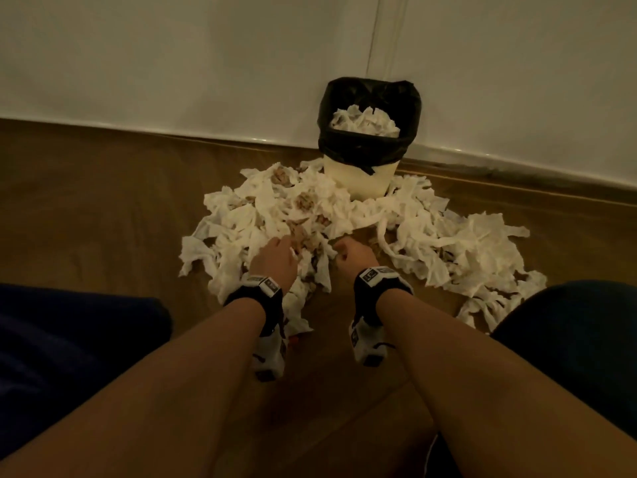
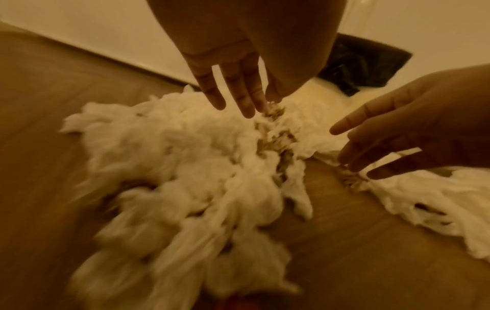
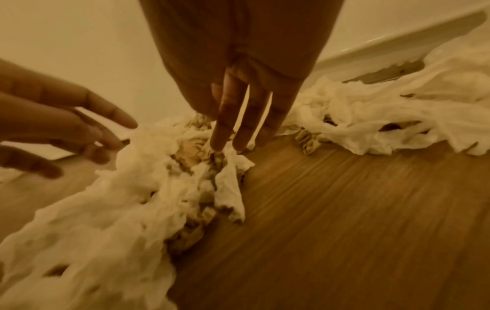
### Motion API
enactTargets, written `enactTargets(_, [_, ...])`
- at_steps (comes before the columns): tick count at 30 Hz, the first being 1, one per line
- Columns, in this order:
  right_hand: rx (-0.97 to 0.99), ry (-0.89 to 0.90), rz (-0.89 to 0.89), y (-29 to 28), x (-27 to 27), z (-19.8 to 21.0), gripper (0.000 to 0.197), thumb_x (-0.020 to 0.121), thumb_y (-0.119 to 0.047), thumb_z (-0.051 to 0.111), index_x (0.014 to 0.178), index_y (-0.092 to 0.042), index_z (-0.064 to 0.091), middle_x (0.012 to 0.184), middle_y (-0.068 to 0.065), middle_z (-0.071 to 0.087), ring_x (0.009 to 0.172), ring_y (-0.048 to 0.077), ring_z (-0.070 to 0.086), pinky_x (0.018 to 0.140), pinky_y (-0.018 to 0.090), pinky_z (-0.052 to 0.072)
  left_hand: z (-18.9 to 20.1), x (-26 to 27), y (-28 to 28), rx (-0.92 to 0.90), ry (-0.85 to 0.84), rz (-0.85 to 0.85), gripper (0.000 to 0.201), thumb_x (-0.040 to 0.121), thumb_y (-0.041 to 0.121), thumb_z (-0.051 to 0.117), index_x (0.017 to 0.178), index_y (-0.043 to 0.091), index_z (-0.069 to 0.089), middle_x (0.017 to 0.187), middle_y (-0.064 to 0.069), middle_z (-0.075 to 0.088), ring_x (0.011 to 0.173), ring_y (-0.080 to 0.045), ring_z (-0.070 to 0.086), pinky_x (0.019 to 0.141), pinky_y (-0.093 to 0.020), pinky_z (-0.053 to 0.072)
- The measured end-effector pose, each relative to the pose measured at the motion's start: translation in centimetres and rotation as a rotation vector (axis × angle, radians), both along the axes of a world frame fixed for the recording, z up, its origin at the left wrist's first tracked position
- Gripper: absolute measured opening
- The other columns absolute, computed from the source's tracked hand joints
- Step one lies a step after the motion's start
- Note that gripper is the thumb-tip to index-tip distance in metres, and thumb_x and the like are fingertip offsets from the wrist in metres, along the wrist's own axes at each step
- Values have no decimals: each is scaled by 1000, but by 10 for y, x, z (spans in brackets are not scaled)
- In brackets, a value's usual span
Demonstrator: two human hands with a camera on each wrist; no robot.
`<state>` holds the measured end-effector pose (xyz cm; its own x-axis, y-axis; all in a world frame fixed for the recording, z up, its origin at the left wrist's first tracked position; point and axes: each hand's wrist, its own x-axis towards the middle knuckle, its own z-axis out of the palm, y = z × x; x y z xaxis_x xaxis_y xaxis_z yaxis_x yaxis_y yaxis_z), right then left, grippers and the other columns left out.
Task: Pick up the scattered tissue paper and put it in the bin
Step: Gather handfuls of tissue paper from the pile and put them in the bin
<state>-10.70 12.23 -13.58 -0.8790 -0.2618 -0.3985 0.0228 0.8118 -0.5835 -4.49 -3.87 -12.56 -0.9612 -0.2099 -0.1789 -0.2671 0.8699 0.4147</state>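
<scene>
Scattered tissue paper [image 1: 344, 222] lies in a wide heap on the wooden floor [image 1: 103, 208], spread in front of and beside the bin [image 1: 368, 139]. The bin has a black liner, holds tissue already, and stands against the white wall [image 1: 172, 63]. Left hand [image 1: 274, 260]: fingers straight and spread, tips at the heap. Right hand [image 1: 355, 257]: fingers extended, slightly parted, tips apparently touching a brown-stained tissue piece [image 3: 212, 155]; wrist views are blurred. Neither hand grips anything.

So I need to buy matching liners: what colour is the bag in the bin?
Black. The bag lines the cream bin; the head view shows it best.
</scene>
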Motion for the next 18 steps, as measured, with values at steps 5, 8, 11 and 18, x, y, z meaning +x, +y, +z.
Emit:
enactTargets(5, [30, -124, 65, -17, 20, -20, 21, 95, -21, 44, 111, -16, 57, 114, 12, 60, 92, 27, 58, 69, 31, 45, -39, 50, -31, 104, -79, 196, 21, 91, 9, 44, 110, 13, 54, 111, -13, 55, 94, -28, 55, 79, -36, 46])
enactTargets(8, [51, -175, 82, -24, 28, -30, 22, 94, -25, 48, 113, -16, 55, 116, 10, 59, 91, 24, 57, 71, 30, 45, -56, 69, -37, 122, -62, 298, 19, 88, 4, 46, 103, 8, 58, 109, -17, 56, 96, -31, 54, 79, -36, 43])
enactTargets(11, [71, -197, 135, -31, 33, -35, 32, 92, -30, 54, 120, -13, 52, 122, 10, 56, 107, 27, 56, 79, 31, 44, -65, 78, -33, 89, -160, 323, 24, 89, 14, 50, 112, 12, 53, 119, -15, 50, 105, -32, 50, 82, -36, 40])
enactTargets(18, [64, -195, 242, -46, 41, -43, 57, 87, -39, 61, 137, -22, 38, 137, 13, 34, 118, 33, 50, 97, 40, 45, -70, 84, -22, 160, -125, 456, 42, 85, 37, 60, 122, 26, 44, 121, -13, 33, 104, -33, 44, 90, -44, 45])
